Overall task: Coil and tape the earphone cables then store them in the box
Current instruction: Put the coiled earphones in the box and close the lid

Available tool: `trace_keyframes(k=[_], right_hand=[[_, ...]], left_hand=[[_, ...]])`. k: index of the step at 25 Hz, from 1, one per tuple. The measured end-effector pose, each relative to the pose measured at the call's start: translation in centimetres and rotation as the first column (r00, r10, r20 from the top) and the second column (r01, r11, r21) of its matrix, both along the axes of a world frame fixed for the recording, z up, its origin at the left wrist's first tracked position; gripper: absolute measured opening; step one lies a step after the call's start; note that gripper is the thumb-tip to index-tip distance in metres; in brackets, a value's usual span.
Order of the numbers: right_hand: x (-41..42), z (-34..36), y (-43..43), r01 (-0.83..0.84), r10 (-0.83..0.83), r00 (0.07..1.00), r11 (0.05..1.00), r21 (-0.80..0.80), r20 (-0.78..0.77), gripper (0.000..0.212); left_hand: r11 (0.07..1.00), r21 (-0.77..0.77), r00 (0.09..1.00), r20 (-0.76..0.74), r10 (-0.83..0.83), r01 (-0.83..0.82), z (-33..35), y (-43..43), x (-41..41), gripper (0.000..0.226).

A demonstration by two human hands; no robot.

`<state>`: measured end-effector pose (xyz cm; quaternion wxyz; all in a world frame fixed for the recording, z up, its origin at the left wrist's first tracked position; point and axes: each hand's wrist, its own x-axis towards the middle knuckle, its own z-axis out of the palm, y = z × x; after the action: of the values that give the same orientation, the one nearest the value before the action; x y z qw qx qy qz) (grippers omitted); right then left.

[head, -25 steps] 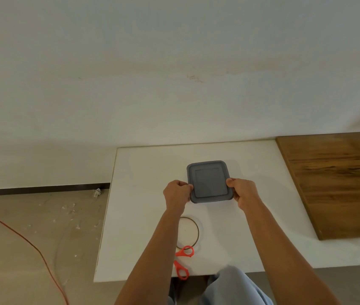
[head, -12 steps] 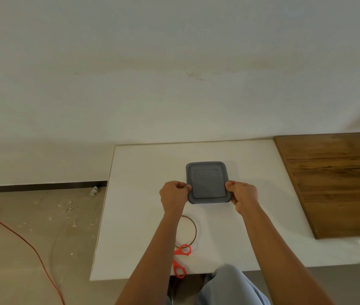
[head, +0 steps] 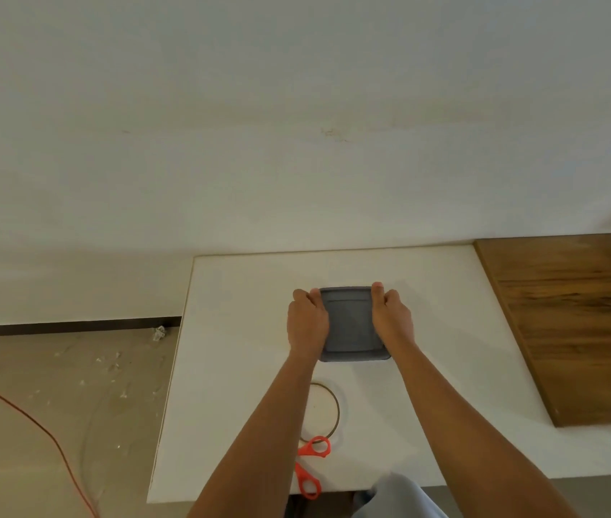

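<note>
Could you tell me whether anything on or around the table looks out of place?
The scissors lie right at the table's near edge, one orange handle reaching it, so they might slip off. Small white scraps litter the floor left of it. The box looks fine.

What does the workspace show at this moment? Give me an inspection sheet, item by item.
Surface: white table, with a wooden board at its right side.
Job's things: grey box with its lid on; tape roll and scissors nearer the person; no earphones seen.
Clutter: nothing seen.
Hands: left hand and right hand hold the box by its two sides, fingers along the edges.
Cables: one orange cable, lying on the floor.
Surroundings: plain wall behind the table; small scraps on the floor at the wall's foot.
</note>
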<state>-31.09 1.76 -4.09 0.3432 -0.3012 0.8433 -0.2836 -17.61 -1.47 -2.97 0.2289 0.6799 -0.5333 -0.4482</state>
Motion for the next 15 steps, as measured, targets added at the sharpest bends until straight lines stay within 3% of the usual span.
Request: trace_keyframes(k=[4,9,15], right_hand=[[0.0,-1.1,0.0,0.025,-0.028,0.999,0.996,-0.083,-0.034,0.053],[-0.1,-1.5,-0.1,0.033,-0.036,0.999,0.989,-0.145,-0.019,0.049],[-0.6,-0.3,0.9,0.041,-0.033,0.996,0.993,-0.108,0.080,0.053]], left_hand=[[0.992,-0.123,0.996,0.087,0.005,0.005,-1.9,0.3,-0.4,0.032],[0.989,-0.149,0.999,0.046,0.026,-0.018,-2.4,-0.1,-0.4,0.033],[0.996,0.048,0.993,-0.082,0.085,-0.082,-1.0,0.5,0.2,0.044]])
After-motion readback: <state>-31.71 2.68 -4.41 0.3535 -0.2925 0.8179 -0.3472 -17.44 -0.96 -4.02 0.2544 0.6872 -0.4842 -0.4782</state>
